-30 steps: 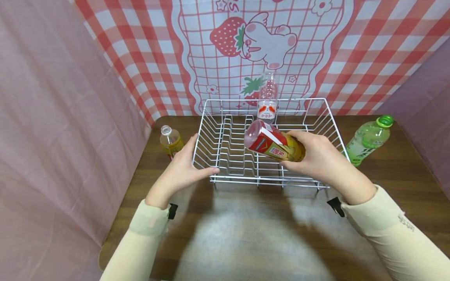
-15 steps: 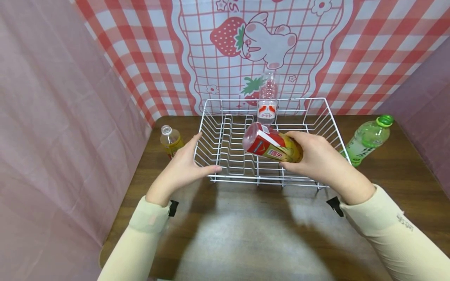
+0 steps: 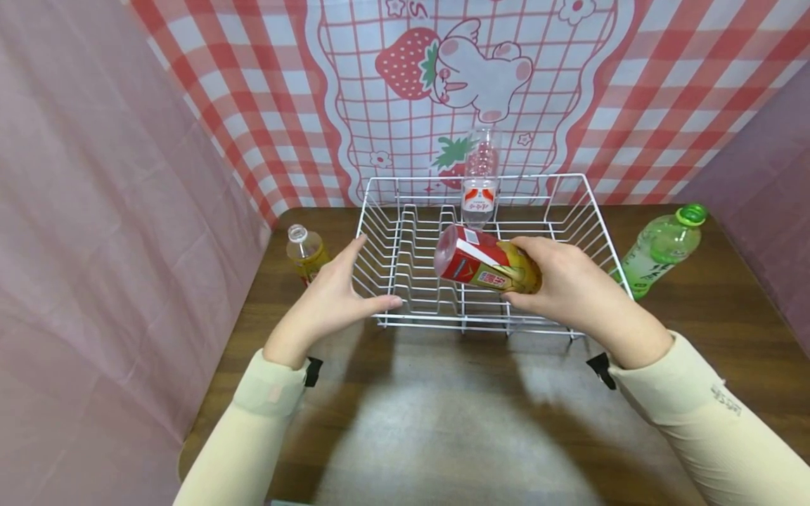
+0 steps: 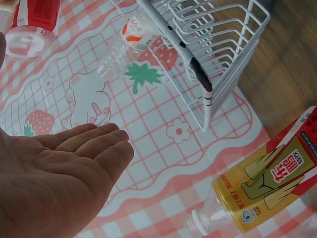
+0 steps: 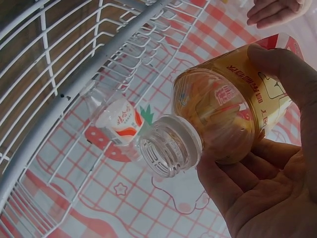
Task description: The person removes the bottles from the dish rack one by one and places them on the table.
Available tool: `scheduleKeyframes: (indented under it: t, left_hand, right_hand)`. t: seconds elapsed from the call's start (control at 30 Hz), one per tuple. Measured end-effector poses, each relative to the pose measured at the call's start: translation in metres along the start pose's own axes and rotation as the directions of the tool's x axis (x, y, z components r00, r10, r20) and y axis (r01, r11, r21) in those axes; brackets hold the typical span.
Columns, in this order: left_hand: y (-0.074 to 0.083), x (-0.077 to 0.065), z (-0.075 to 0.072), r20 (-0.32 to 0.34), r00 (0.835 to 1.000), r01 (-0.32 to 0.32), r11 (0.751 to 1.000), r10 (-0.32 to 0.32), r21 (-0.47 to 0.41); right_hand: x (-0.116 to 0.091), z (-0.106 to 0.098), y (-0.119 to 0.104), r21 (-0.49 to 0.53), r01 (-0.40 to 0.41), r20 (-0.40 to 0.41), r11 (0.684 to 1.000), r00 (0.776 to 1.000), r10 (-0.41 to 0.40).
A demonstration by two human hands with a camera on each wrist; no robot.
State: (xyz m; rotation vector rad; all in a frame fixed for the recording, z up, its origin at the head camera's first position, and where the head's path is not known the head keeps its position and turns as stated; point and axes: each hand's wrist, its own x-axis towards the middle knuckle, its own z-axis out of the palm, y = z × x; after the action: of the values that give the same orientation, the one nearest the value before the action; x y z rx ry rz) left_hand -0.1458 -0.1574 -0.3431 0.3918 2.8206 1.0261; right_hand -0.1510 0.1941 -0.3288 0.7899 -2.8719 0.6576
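Right hand [image 3: 560, 281] gripping the red-and-gold bottle [image 3: 486, 263] above the white wire rack [image 4: 200, 73]; the bottle's long axis runs crosswise, base towards the farther left hand [image 3: 330, 292], which is empty, fingers extended near the rack's left end.

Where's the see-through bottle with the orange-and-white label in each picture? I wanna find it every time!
Head: the see-through bottle is above and a little right of the middle.
Left wrist: it's near the top, a little left of the middle.
Right wrist: it's left of the middle, just left of the held bottle.
Shared landmark: the white wire rack shows in all three.
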Motion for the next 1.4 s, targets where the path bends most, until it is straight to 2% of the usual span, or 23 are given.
scheduleKeyframes:
  t: [0.43,0.73,0.97,1.4]
  left_hand:
    - [0.01,0.002,-0.001,0.02,0.999,-0.031,1.0,0.031,0.002]
    - [0.014,0.003,-0.002,0.034,0.998,-0.047,0.999,0.047,0.004]
    - [0.02,0.006,-0.002,0.07,0.996,-0.066,0.997,0.063,0.032]
    - [0.032,0.01,-0.003,0.083,0.993,-0.091,0.995,0.087,0.05]
  right_hand:
    - [-0.001,0.002,-0.004,-0.018,0.093,-0.033,0.996,0.995,-0.094]
    - [0.0,0.0,-0.007,-0.029,0.096,-0.014,0.995,0.995,-0.096]
    - [0.0,-0.001,-0.01,-0.037,0.099,0.0,0.994,0.995,-0.099]
    - [-0.002,0.0,-0.012,-0.058,0.082,0.016,0.995,0.997,-0.081]
